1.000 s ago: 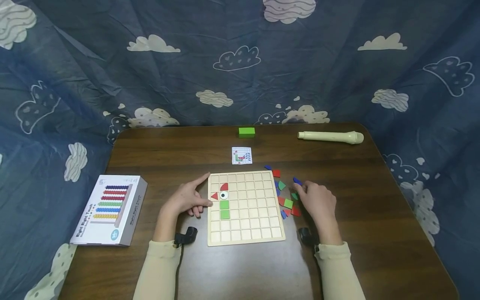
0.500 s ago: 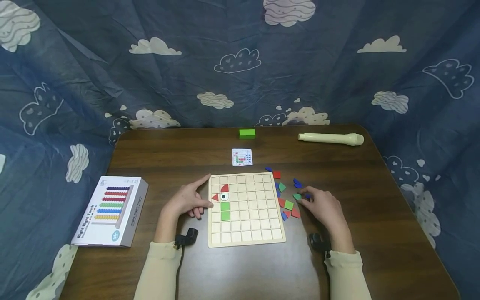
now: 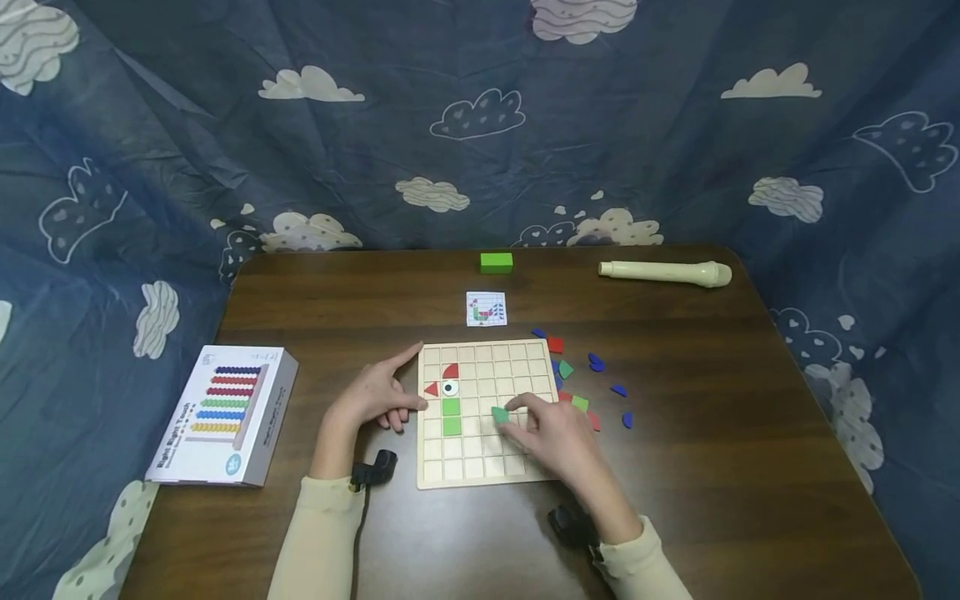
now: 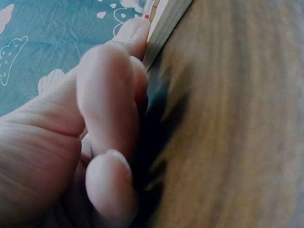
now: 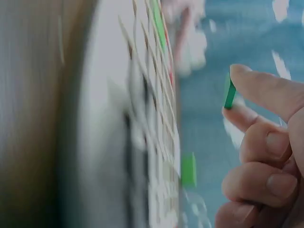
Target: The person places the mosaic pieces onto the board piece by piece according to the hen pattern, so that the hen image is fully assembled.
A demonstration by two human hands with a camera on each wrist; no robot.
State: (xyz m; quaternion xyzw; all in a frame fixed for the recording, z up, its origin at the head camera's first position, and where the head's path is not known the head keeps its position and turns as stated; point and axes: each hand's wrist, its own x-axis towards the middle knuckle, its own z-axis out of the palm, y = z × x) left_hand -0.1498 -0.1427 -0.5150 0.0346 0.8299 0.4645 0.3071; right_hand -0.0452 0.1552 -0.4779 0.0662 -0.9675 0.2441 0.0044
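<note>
My right hand (image 3: 558, 433) pinches a small green quarter-round tile (image 3: 499, 414) between thumb and index finger, over the middle of the wooden grid board (image 3: 480, 471). In the right wrist view the tile (image 5: 230, 92) stands on edge between the fingertips, the other fingers curled. My left hand (image 3: 375, 396) touches the board's left edge with index finger and thumb spread apart. On the board's left side are a red quarter-round tile (image 3: 451, 372), a white eye tile (image 3: 450, 387), a red triangle (image 3: 431, 389) and two green squares (image 3: 451, 407).
Loose blue tiles (image 3: 618, 390), a red square (image 3: 555, 344) and other pieces lie right of the board, some behind my right hand. Beyond it sit a picture card (image 3: 486, 309), a green block (image 3: 497, 263) and a cream microphone-shaped object (image 3: 665, 273). A white box (image 3: 225, 417) stands left.
My right hand has picked up the green quarter-round tile from the loose pieces and moved left over the board with it. The left hand stays at the board's edge.
</note>
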